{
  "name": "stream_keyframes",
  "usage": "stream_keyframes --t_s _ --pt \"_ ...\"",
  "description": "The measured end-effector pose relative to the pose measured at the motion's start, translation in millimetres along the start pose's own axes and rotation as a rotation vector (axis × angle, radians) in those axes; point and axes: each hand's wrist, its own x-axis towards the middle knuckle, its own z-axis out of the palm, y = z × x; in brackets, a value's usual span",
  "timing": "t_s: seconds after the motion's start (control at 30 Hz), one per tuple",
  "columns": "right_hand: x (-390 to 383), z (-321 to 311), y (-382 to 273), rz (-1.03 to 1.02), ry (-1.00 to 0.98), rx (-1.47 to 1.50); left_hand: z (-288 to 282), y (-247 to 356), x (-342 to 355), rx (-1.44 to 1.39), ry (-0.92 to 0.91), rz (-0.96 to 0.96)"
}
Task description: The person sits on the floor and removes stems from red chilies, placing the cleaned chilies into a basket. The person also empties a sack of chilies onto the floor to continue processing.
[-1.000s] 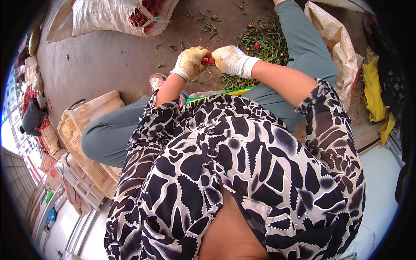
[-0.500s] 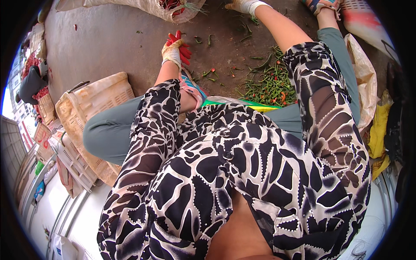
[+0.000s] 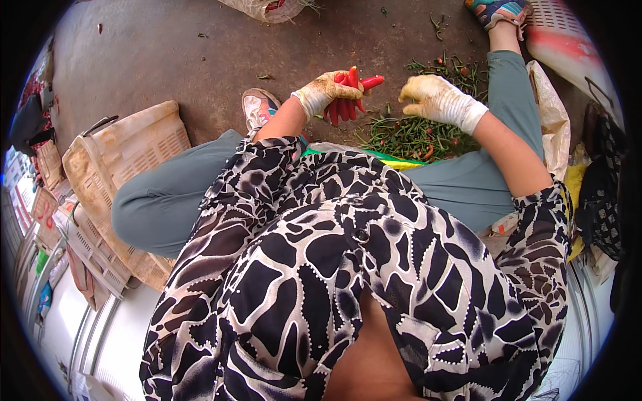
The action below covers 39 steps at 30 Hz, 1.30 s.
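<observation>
My left hand (image 3: 322,91), in a stained white glove, is closed around a bunch of red chili peppers (image 3: 344,109). Several of them hang below the fingers, and one points right toward my other hand. Just to the right, my right hand (image 3: 435,100), gloved the same way, is held with its fingers bent and the thumb apart. Nothing shows between them. Beneath and beyond it lies a heap of green stems and small peppers (image 3: 418,137) with bits of red, on the floor between my legs.
At the left stands a dirty, pale plastic crate (image 3: 134,154). A whitish sack (image 3: 267,9) with red peppers lies at the far edge. By my right leg are a pale sack (image 3: 554,113) and a red-and-white basket (image 3: 562,40). A green-and-yellow sheet edge (image 3: 388,160) borders the heap.
My right hand has come back from the far side to above the heap. My left hand has moved right with the peppers, now close to the right hand. The view has shifted.
</observation>
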Motion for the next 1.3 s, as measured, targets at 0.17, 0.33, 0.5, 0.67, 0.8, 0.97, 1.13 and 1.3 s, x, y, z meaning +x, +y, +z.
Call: stream_keyframes --t_s 0.17,0.33,0.5,0.67,0.8,0.97,1.13,1.3 --pt "28 -33 -47 -0.314 0.510 0.139 4 30 -35 0.133 -0.161 -0.007" --pt "21 -42 -90 -0.416 0.612 -0.346 12 40 -53 0.081 -0.323 0.000" --pt "-1 -40 -105 -0.476 0.547 -0.650 18 54 -58 0.368 -0.320 -0.259" --pt "-12 -51 -109 -0.420 0.640 -0.557 32 85 -65 0.417 -0.372 -0.232" --pt "-11 -64 -114 -0.503 0.695 -0.256 46 114 -82 0.675 -0.317 -0.180" --pt "-2 -50 -93 -0.333 0.669 0.209 36 175 -149 0.902 -0.096 -0.102" --pt "4 -2 -48 0.119 0.122 -0.266 -44 217 -338 0.772 0.631 0.332" --pt "12 27 -28 0.035 0.032 -0.153 -142 153 -525 0.725 1.208 0.312"
